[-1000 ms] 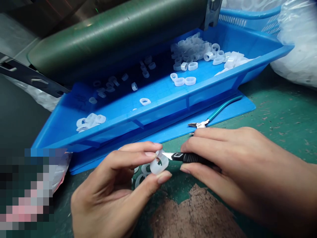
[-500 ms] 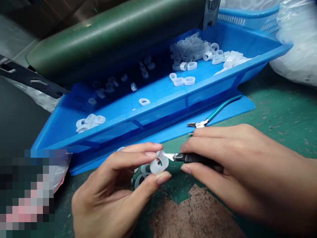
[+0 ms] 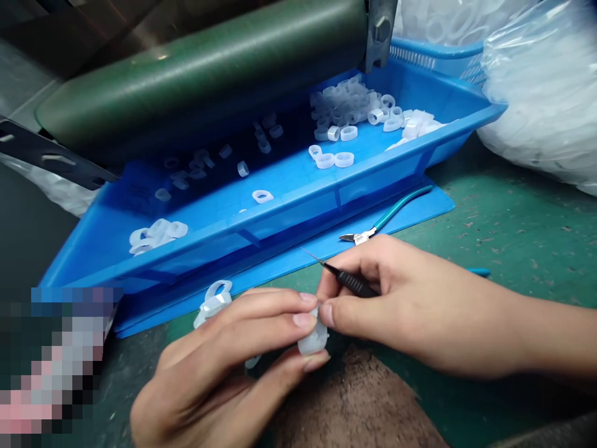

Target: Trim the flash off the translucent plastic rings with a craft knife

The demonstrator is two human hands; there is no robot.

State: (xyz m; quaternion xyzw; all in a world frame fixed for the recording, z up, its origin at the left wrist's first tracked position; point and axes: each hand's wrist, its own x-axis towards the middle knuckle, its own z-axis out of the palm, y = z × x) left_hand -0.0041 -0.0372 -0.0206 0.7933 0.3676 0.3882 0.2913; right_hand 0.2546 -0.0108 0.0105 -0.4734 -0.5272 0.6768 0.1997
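Observation:
My left hand (image 3: 219,354) pinches a translucent silicone ring (image 3: 313,340) between thumb and fingertips. My right hand (image 3: 410,305) grips a black-handled craft knife (image 3: 352,282), its thin blade pointing up and away, clear of the ring. The right thumb and forefinger rest against the ring's top edge. Several more rings (image 3: 213,303) lie just beyond my left hand, partly hidden by it. Green-handled side cutters (image 3: 368,231) lie on a blue mat (image 3: 410,208) just above my right hand, untouched.
A tilted blue tray (image 3: 261,227) holding scattered rings stands ahead, beneath a dark green roller (image 3: 196,68). A plastic bag of rings (image 3: 541,106) sits at the back right beside a blue basket (image 3: 438,50). The worn green bench mat (image 3: 513,249) lies underneath.
My right hand has drawn the knife off the ring and turned its blade up and away. The ring now sits lower in my left hand, and the view has shifted slightly.

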